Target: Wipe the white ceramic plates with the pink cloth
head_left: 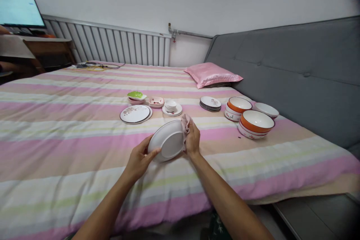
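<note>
A white oval plate [168,141] is tilted up on edge above the striped bed, its underside facing me. My left hand [140,159] grips its lower left rim, thumb across the back. My right hand [192,139] is closed on a pale pink cloth [185,122] pressed against the plate's right rim.
On the striped bedspread [70,135] lie a large round plate [135,114], a green dish on pink dishes [136,96], small white cups on saucers [171,107], stacked plates [210,103] and orange-and-white bowls [255,122]. A pink pillow [211,74] and grey headboard [303,75] lie right.
</note>
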`<move>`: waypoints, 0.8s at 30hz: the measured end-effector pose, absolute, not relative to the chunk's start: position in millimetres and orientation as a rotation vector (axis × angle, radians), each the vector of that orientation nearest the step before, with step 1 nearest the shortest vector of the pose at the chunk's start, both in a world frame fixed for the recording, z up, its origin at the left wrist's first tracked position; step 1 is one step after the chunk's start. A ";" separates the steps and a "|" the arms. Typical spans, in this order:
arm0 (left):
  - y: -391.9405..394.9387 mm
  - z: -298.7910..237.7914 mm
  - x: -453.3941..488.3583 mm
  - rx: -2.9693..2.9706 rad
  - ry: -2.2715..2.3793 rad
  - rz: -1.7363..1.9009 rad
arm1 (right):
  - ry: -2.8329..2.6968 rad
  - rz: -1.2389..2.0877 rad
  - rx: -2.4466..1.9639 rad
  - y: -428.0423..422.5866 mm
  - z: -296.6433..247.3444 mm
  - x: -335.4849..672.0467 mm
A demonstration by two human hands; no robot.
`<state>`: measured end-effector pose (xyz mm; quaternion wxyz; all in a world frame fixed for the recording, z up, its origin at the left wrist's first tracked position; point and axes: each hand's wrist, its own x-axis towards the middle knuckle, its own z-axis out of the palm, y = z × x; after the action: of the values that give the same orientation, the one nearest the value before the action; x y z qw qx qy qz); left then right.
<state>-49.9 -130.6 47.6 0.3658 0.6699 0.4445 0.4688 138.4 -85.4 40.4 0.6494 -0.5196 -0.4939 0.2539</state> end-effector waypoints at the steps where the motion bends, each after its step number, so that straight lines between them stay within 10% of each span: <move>1: -131.5 48.0 -50.7 1.748 1.148 1.192 | -1.159 0.524 -1.184 -89.9 45.0 138.5; 10: -133.5 50.2 -43.1 1.896 1.112 1.116 | -1.730 -0.161 -1.136 -105.6 66.0 134.6; 24: -135.5 39.4 -30.5 1.702 1.189 1.017 | -2.036 -0.375 -1.062 -112.3 76.4 127.2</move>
<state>-30.5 -135.5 39.4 0.4033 0.6737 0.4706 0.4025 127.2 -112.3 76.4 0.3964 -0.4190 -0.8034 -0.1480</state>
